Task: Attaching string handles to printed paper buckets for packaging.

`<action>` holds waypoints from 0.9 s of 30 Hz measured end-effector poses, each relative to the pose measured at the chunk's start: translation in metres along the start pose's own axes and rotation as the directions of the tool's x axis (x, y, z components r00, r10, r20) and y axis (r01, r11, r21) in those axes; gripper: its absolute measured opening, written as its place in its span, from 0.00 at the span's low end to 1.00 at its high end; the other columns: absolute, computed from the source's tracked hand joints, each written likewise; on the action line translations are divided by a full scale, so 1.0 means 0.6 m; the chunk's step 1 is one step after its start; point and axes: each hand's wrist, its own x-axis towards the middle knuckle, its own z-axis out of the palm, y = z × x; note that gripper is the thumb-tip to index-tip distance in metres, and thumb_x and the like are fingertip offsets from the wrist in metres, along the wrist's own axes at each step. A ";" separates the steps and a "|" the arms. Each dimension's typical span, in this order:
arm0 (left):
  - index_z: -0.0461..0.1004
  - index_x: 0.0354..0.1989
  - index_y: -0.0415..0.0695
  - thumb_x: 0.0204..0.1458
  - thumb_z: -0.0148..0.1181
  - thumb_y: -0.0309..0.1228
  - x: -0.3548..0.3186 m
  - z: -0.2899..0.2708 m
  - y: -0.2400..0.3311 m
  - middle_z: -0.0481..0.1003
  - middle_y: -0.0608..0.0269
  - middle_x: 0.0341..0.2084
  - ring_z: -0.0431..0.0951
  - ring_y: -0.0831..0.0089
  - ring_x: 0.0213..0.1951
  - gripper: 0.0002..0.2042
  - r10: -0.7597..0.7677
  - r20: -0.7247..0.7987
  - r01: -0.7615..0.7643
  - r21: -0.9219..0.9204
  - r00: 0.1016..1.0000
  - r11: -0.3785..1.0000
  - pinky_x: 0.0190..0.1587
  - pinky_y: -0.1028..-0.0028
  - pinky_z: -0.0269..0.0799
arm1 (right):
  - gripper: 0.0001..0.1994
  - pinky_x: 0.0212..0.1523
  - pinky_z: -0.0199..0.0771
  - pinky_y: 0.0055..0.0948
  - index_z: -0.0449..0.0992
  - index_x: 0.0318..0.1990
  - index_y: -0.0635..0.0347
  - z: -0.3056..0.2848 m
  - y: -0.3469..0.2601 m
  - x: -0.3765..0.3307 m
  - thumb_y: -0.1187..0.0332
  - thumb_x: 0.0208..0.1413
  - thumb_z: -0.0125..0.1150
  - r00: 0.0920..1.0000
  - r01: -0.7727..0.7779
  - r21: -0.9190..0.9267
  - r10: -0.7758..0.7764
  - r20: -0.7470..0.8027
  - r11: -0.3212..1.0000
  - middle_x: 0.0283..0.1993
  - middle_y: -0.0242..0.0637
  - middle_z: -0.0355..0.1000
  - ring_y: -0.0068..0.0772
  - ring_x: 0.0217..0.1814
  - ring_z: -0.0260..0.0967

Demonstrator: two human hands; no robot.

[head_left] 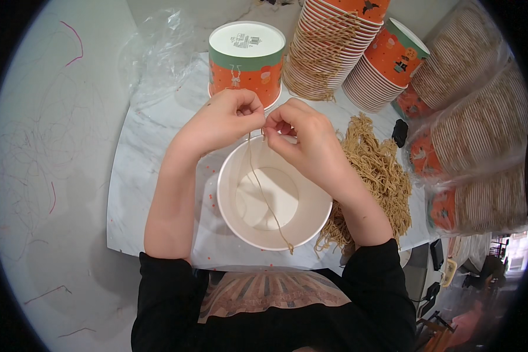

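My left hand (236, 114) and my right hand (302, 130) meet above the far rim of an open white paper bucket (232, 220). Fingers of both hands are pinched on a thin tan cord (263, 193). From the pinch the cord hangs across the bucket's mouth, and its knotted end lies over the near rim. What the fingertips do at the far rim is partly hidden. Just beyond my hands, an orange and green bucket (245, 67) stands upside down, its white base up. Right of my right forearm lies a heap of tan cords (378, 176).
Tall nested stacks of corded buckets (328, 53) and a shorter bucket stack (375, 82) stand at the back. Plastic-wrapped stacks (469, 141) line the right side. A small black object (399, 133) sits by the cord heap. Clear plastic bags (164, 58) lie at the back left, beside a scribbled wall (53, 152).
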 end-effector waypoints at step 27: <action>0.74 0.36 0.40 0.52 0.60 0.24 0.018 0.027 -0.008 0.76 0.69 0.27 0.75 0.83 0.33 0.04 0.065 -0.068 -0.080 -0.235 0.996 0.969 0.37 0.80 0.70 | 0.06 0.38 0.75 0.32 0.75 0.37 0.68 -0.011 0.041 0.015 0.74 0.57 0.62 0.994 -0.106 0.126 0.109 -0.023 0.986 0.35 0.43 0.72 0.37 0.34 0.74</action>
